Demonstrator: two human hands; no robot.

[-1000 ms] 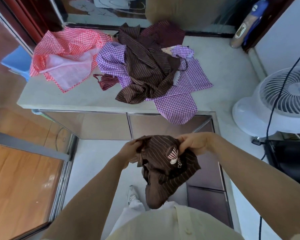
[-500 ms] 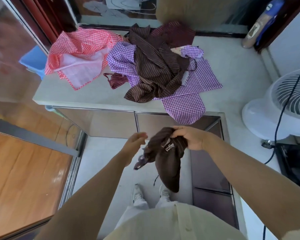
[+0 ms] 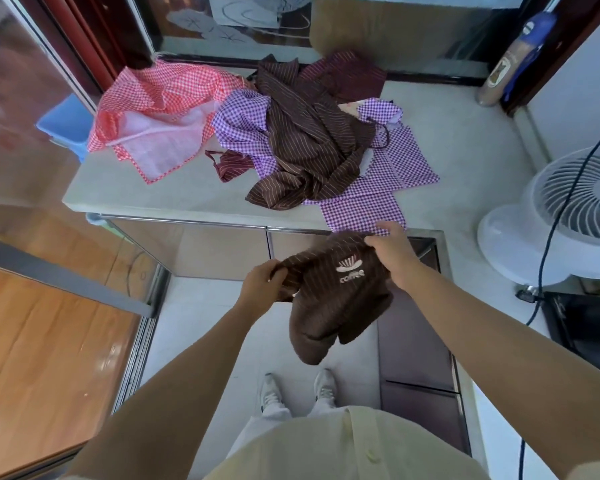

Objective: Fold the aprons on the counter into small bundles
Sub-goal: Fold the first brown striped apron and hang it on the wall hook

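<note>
A brown striped apron (image 3: 329,299) with a white "coffee" logo hangs bunched in the air in front of the counter (image 3: 187,199). My left hand (image 3: 262,284) grips its left edge and my right hand (image 3: 390,249) grips its top right. On the counter lie a red checked apron (image 3: 156,109), a purple checked apron (image 3: 364,206), another brown striped apron (image 3: 305,150) heaped over the purple one, and a maroon striped apron (image 3: 343,76) at the back.
A white fan (image 3: 565,216) with a dark cable stands on the counter's right arm. A bottle (image 3: 510,64) leans at the back right corner. A blue stool (image 3: 66,123) is left of the counter. My shoes (image 3: 295,393) are on the tiled floor below.
My left hand, free half a second ago, has closed on the apron's left edge. Both hands have spread the bunched apron wider and lifted it toward the counter.
</note>
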